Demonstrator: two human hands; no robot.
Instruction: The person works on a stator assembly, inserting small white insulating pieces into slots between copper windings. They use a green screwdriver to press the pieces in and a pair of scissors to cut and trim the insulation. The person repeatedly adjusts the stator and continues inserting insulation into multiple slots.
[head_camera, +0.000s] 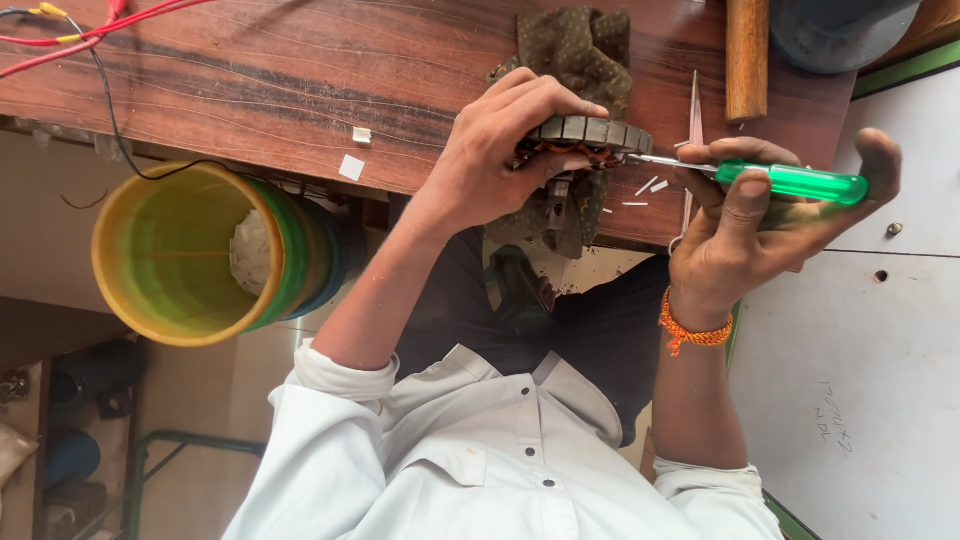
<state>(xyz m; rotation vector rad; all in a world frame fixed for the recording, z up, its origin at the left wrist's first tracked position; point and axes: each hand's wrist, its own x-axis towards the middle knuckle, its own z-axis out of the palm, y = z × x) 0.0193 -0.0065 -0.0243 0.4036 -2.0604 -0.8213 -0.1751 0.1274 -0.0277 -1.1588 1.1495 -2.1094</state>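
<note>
Head view: at the table edge (300, 170), left hand (490, 160) grips stator (590, 135), right hand (760, 230) fingers clench green screwdriver (790, 182).

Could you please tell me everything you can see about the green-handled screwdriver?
The screwdriver has a translucent green handle that looks like plastic and a thin bright metal shaft. It lies roughly level, shaft pointing at the round motor stator with copper windings; its tip reaches the stator's edge. The right hand grips the handle, fingers wrapped round it, while the left hand holds the stator on a patterned cloth over the wooden bench.
</note>
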